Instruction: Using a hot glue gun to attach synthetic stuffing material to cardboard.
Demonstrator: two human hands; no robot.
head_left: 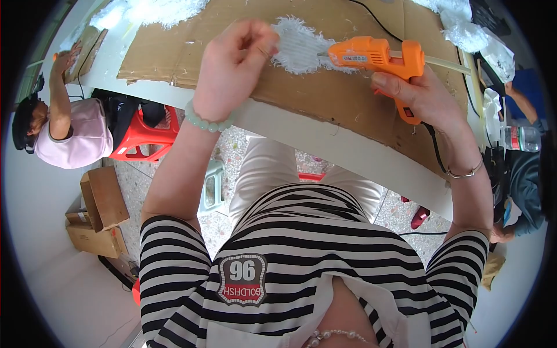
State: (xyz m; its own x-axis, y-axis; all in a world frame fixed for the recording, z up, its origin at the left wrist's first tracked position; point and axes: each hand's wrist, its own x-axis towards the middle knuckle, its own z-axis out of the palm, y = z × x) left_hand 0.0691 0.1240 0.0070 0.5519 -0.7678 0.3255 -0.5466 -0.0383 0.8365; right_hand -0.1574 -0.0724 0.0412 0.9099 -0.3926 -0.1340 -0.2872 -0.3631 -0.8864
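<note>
My right hand is wrapped round the handle of an orange hot glue gun, a glue stick standing out of its back end. Its nozzle points left and meets the right part of a white, shaggy-edged piece of fabric that lies flat on brown cardboard. At the fabric's left edge my left hand is closed in a pinch. Whatever is between those fingertips is hidden.
A black cord runs down from the glue gun. White fluffy material lies at the far left, plastic-wrapped bundles at the far right. One person is at the left by a red stool, another at the right beside a bottle.
</note>
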